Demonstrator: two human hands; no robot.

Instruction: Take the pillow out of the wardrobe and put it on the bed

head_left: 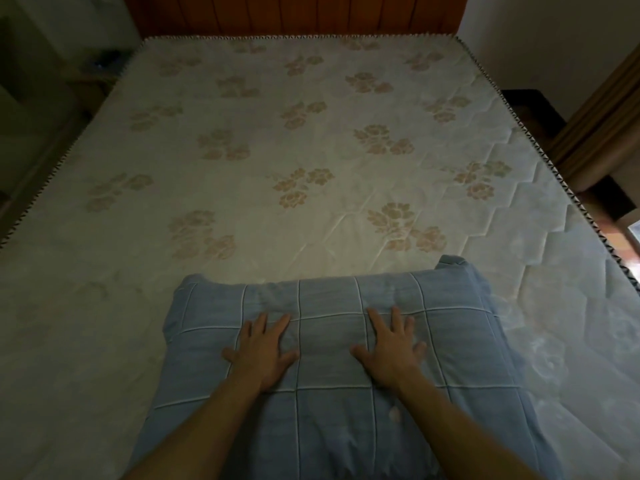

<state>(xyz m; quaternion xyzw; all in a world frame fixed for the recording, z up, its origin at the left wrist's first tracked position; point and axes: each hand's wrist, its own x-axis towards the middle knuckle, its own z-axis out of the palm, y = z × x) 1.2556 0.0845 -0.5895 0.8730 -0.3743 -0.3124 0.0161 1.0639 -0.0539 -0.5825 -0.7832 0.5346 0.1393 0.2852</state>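
At the near edge of the bed point(311, 140), about midway between its left and right edges, the pillow point(327, 344) lies flat on the quilted top, and we have both hands on it. It is pale blue, crossed by thin white lines that make a grid of large squares. Its far right corner puffs up a little above the rest. Its near end runs out of sight at the bottom of the view, so we cannot tell whether it overhangs the near edge.

Our left hand point(263, 351) rests palm down on the pillow's left half, fingers straight and spread wide, gripping nothing. Our right hand point(389, 351) lies the same way on the right half, fingers fanned, thumb pointing inward. The two hands are apart, with one column of blue squares between them. Both forearms are bare and reach in from the bottom of the view.

The bed's top is white with faded tan flower sprays and a stitched hexagon pattern, clearest toward the right edge. A dark-and-light zigzag trim point(277, 37) runs along the far, left and right edges. Beyond the far edge stands a reddish wooden headboard point(294, 15). Past the right edge hangs a brown curtain point(595, 109). Past the left edge the room is dim, and we cannot make out what stands there.
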